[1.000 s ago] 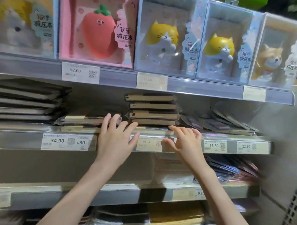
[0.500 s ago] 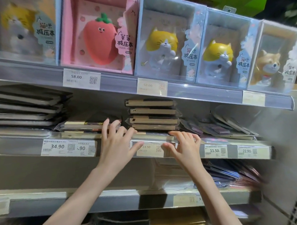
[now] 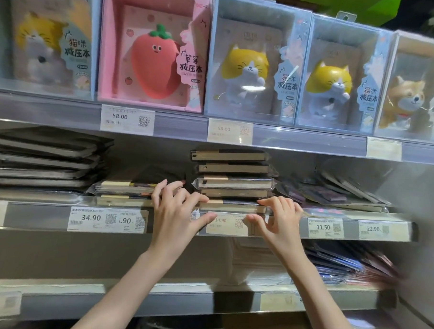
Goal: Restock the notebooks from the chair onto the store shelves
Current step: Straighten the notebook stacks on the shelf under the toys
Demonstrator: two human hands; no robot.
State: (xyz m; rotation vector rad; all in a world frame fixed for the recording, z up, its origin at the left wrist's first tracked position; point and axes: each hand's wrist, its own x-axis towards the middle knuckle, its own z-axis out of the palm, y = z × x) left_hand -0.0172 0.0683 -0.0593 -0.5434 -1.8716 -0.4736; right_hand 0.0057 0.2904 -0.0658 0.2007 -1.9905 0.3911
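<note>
Both hands were at the front lip of the middle shelf (image 3: pixel 283 220). Left hand (image 3: pixel 174 216) had fingers spread, tips resting on the bottom notebook (image 3: pixel 231 205) and the low stack beside it (image 3: pixel 127 188), thumb under the edge by the 14.90 price tag (image 3: pixel 226 223). Right hand (image 3: pixel 279 217) had fingertips on that notebook's right front corner, thumb below the rail. Neither grip was clenched; whether the thumbs were actually pinching the notebook I couldn't tell — looked more like pushing and squaring than holding.

The notebook sat at the base of the centre stack (image 3: pixel 232 173), poking out slightly over the lip. Chair not in view.

Handling guess: stiff covers, light, shrink-wrapped so probably slick. Best taken at the two front corners, pushed flat from the fore edge.

Around it: tall dark stack (image 3: pixel 41 159) far left, loose thin packs (image 3: pixel 336 189) leaning on the right, boxed squishy notebooks (image 3: pixel 253 60) on the shelf above. Headroom over the centre stack was tight; the right-hand packs could snag.
</note>
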